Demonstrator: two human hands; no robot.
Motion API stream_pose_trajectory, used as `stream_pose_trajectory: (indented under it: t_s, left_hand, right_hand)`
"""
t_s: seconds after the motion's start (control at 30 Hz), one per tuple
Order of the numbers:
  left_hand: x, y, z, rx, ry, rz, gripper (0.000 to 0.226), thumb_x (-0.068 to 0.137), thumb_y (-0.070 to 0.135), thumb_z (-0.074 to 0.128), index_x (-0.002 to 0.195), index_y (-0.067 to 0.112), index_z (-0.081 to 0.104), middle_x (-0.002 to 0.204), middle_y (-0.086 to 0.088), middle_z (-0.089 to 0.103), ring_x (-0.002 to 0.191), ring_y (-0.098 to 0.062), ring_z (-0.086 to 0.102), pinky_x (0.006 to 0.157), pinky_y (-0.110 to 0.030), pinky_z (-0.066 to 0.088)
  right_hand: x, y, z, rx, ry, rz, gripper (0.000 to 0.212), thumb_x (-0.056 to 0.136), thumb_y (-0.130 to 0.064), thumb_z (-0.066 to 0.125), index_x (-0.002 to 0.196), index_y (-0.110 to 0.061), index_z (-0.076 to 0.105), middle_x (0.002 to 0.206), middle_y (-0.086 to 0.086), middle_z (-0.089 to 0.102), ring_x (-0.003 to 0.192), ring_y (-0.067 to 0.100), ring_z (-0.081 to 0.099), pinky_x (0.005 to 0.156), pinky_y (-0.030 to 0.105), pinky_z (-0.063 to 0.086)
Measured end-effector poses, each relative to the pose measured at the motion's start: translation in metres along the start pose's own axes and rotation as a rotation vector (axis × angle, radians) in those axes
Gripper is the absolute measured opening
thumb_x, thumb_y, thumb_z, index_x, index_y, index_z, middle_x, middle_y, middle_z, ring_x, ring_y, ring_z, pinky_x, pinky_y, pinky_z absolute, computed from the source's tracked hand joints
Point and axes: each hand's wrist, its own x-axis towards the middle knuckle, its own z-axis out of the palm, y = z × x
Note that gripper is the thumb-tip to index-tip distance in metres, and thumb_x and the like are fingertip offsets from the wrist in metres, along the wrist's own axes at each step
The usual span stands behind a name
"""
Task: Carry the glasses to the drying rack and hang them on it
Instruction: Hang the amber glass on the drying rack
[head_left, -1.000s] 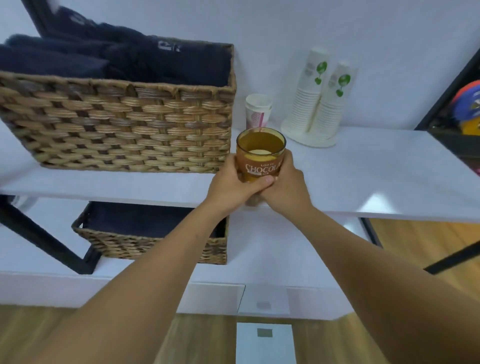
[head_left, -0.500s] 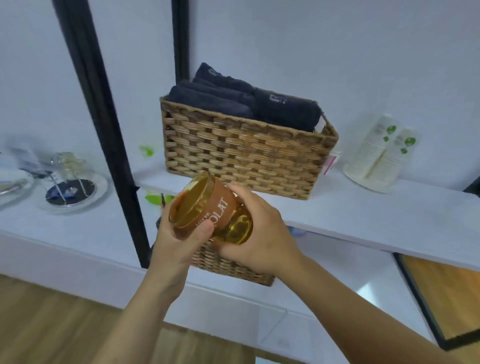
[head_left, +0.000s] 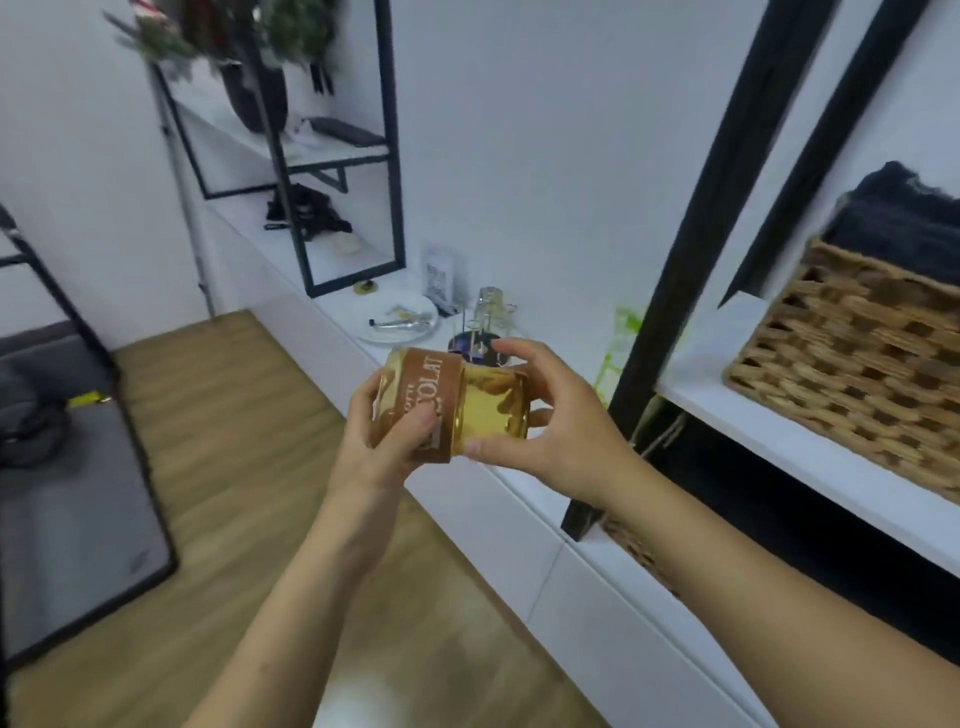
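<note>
Fingers (head_left: 415, 423) of both hands clamp the amber glass (head_left: 452, 402), tipped sideways in mid-carry, near the drying rack (head_left: 485, 327) on the far surface (head_left: 519, 483); next, likely inverting it onto a peg.

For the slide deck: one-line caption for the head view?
Both hands, left hand and right hand, hold an amber glass on its side, short of the drying rack.
</note>
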Motion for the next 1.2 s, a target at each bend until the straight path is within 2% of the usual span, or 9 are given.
stream_pose_trajectory:
  t_s: [0.2,0.37,0.57,0.77,0.9,0.97,1.03,1.07,1.2]
  left_hand:
    - [0.044,0.004,-0.053,-0.025,0.126,-0.004,0.071,0.073,0.031,0.069,0.135,0.005,0.046,0.114,-0.014,0.061,0.099,-0.027,0.060,0.087,-0.049,0.045]
    - [0.121,-0.002,-0.062,0.039,0.210,-0.012,0.080,0.066,0.020,0.077,0.138,0.013,0.042,0.113,-0.012,0.067,0.097,-0.026,0.066,0.084,-0.045,0.052]
    - [0.214,-0.018,-0.056,0.144,0.208,-0.113,0.087,0.055,0.037,0.083,0.132,0.021,0.045,0.120,-0.012,0.068,0.107,-0.028,0.066,0.094,-0.047,0.051]
    - [0.299,-0.051,-0.050,0.256,0.144,-0.208,0.080,0.053,0.048,0.081,0.126,0.025,0.055,0.112,-0.001,0.073,0.104,-0.018,0.068,0.083,-0.031,0.051]
    - [0.371,-0.091,-0.043,0.453,-0.047,-0.262,0.083,0.055,0.054,0.084,0.128,0.030,0.053,0.122,0.002,0.066,0.109,-0.017,0.064,0.093,-0.041,0.055]
    - [0.414,-0.114,-0.035,0.593,-0.152,-0.200,0.084,0.057,0.051,0.085,0.131,0.041,0.046,0.129,0.014,0.054,0.113,-0.002,0.056,0.096,-0.028,0.050]
    - [0.456,-0.133,-0.023,0.722,-0.293,-0.066,0.076,0.062,0.045,0.083,0.123,0.055,0.039,0.123,0.028,0.046,0.111,0.012,0.046,0.092,-0.007,0.038]
    - [0.476,-0.141,-0.014,0.767,-0.365,-0.002,0.072,0.064,0.041,0.081,0.121,0.055,0.040,0.119,0.030,0.045,0.107,0.012,0.044,0.089,-0.003,0.034]
    - [0.540,-0.171,0.012,0.775,-0.578,0.178,0.053,0.076,0.018,0.076,0.119,0.038,0.051,0.110,0.022,0.055,0.105,-0.002,0.048,0.090,-0.025,0.042]
  right_hand:
    - [0.091,0.023,0.057,0.208,-0.227,0.059,0.089,0.052,-0.062,0.083,0.129,-0.049,0.041,0.117,-0.017,0.055,0.104,0.003,0.060,0.083,0.032,0.057]
    - [0.163,0.069,0.073,0.569,-0.391,0.344,0.085,0.054,-0.070,0.079,0.121,-0.024,0.054,0.111,0.009,0.069,0.092,0.026,0.072,0.072,0.043,0.060]
    - [0.255,0.110,0.066,0.737,-0.330,0.409,0.091,0.057,-0.069,0.079,0.124,-0.013,0.054,0.112,0.017,0.069,0.097,0.033,0.069,0.072,0.044,0.057]
    - [0.312,0.158,0.052,0.608,-0.140,0.497,0.075,0.064,-0.066,0.074,0.119,-0.018,0.058,0.108,0.013,0.069,0.091,0.026,0.071,0.062,0.037,0.057]
    - [0.345,0.205,0.025,0.393,0.071,0.523,0.058,0.058,-0.065,0.072,0.107,-0.036,0.059,0.105,-0.004,0.069,0.088,0.015,0.069,0.060,0.031,0.058]
    - [0.364,0.228,0.009,0.171,0.189,0.503,0.059,0.053,-0.066,0.072,0.103,-0.039,0.058,0.095,-0.016,0.068,0.083,0.006,0.067,0.060,0.024,0.054]
    - [0.380,0.247,-0.002,-0.044,0.273,0.522,0.067,0.049,-0.068,0.072,0.106,-0.037,0.056,0.093,-0.018,0.067,0.083,0.001,0.064,0.065,0.019,0.049]
    - [0.389,0.254,-0.007,-0.125,0.298,0.530,0.068,0.048,-0.069,0.072,0.105,-0.037,0.054,0.093,-0.019,0.066,0.084,0.002,0.063,0.067,0.019,0.049]
    - [0.423,0.280,-0.019,-0.427,0.342,0.563,0.067,0.047,-0.075,0.064,0.102,-0.039,0.048,0.091,-0.020,0.061,0.080,0.008,0.060,0.066,0.028,0.048]
